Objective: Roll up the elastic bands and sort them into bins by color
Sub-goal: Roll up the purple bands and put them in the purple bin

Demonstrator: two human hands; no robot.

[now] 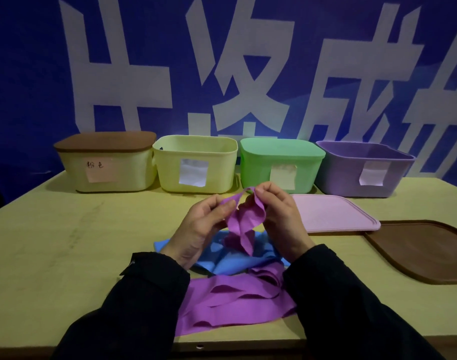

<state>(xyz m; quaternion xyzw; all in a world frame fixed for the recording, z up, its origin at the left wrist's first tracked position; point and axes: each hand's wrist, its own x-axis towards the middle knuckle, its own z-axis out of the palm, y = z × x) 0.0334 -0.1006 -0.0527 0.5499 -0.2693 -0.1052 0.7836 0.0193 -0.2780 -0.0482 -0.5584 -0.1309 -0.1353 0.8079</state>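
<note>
A purple stretchy elastic band (241,224) is hanging crumpled between the two hands above the middle of the pale wooden tabletop (66,245). The left hand (201,227) is pinching one edge of it between thumb and curled fingers (226,206), and the right hand (279,216) is gripping the upper part with its fingers bent over the fold. Its lower end is drooping onto a heap of blue elastic bands (222,258), and nearer the person more purple bands (230,300) are lying loose on the tabletop. Along the far edge four bins are standing in a row: a cream bin with a brown lid (105,165), an open yellow-green bin (196,165), a green lidded bin (280,165) and an open purple bin (365,170). A pink lid (334,214) and a brown lid (424,250) are lying flat at the right
</note>
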